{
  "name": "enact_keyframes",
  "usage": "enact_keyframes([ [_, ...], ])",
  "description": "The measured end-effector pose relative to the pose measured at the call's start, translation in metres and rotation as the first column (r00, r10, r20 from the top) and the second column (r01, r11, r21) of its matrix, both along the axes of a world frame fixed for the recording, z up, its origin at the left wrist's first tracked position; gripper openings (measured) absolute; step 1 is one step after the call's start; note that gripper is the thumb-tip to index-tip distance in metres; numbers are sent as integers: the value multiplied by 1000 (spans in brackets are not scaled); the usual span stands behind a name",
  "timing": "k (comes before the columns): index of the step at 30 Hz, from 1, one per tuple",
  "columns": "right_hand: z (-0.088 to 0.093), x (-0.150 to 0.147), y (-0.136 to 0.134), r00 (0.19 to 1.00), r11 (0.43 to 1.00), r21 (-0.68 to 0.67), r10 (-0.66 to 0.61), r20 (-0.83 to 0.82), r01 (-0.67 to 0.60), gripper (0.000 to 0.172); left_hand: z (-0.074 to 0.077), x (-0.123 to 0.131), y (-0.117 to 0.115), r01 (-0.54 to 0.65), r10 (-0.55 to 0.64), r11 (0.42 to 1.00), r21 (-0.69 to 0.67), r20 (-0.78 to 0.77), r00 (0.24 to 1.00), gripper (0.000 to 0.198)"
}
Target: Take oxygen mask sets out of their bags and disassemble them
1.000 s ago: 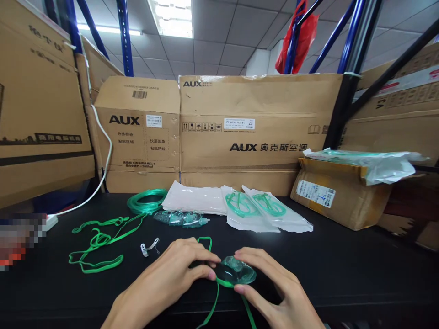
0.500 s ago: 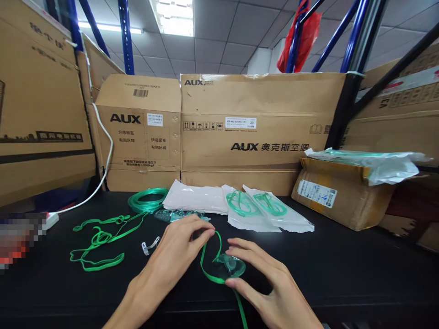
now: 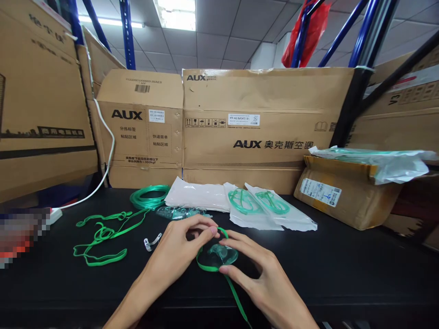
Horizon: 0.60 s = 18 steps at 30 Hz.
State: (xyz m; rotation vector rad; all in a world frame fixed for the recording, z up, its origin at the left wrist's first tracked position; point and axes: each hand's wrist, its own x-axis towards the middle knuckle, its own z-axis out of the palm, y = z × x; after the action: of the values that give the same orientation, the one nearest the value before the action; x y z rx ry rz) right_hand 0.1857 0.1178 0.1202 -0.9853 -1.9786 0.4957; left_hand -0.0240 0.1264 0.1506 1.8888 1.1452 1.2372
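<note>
A small clear oxygen mask (image 3: 224,256) with a green tint sits low over the black table. My right hand (image 3: 259,262) spans it, fingers at its upper edge and thumb at its lower edge beside the strap. A green elastic strap (image 3: 209,268) loops round the mask's left side, its loose tail hanging toward the table's front. Between thumb and fingertips my left hand (image 3: 187,237) pinches the strap's upper part. Left of that hand lies a small clear and metal clip-like piece (image 3: 152,242). More green straps (image 3: 104,233) lie tangled farther left.
Coiled green tubing (image 3: 149,197) and clear plastic parts (image 3: 181,213) lie behind my hands. White packets (image 3: 195,194), two with green tubing showing, rest at the back. An opened carton (image 3: 353,192) stands right; large cardboard panels (image 3: 264,128) wall the rear.
My right hand and the mask have moved slightly left, closer to my left hand. The strap loop between the hands has narrowed. The view has shifted a little.
</note>
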Motion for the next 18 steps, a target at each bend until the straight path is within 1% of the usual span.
enact_keyframes([
  [2, 0, 0, 1, 1000, 1000, -4, 21, -13, -22, 33, 0, -2, 1, 77, -74, 996, -36, 67, 995, 21],
  [4, 2, 0, 2, 998, 999, 11, 49, -34, -48, 32, 1, -4, 1, 107, -104, 994, -38, 72, 992, 20],
  [6, 4, 0, 2, 996, 997, 34, 77, -42, -75, 33, 3, -5, -1, 91, -91, 996, -9, 12, 996, 19],
  [10, 6, -2, -1, 991, 988, 79, 132, -16, -130, 43, 6, -3, -4, 53, -42, 996, 77, -142, 989, 15],
  [13, 5, -1, -1, 992, 987, 100, 125, -4, -124, 42, 7, -4, -3, 37, -17, 992, 122, -164, 986, 14],
  [16, 3, 3, -1, 996, 991, 101, 86, -3, -85, 36, 7, -10, -3, -1, 16, 996, 90, -161, 987, 16],
  [18, 3, 4, -1, 997, 992, 101, 82, -4, -81, 34, 7, -14, -4, -32, 43, 998, 60, -174, 984, 17],
])
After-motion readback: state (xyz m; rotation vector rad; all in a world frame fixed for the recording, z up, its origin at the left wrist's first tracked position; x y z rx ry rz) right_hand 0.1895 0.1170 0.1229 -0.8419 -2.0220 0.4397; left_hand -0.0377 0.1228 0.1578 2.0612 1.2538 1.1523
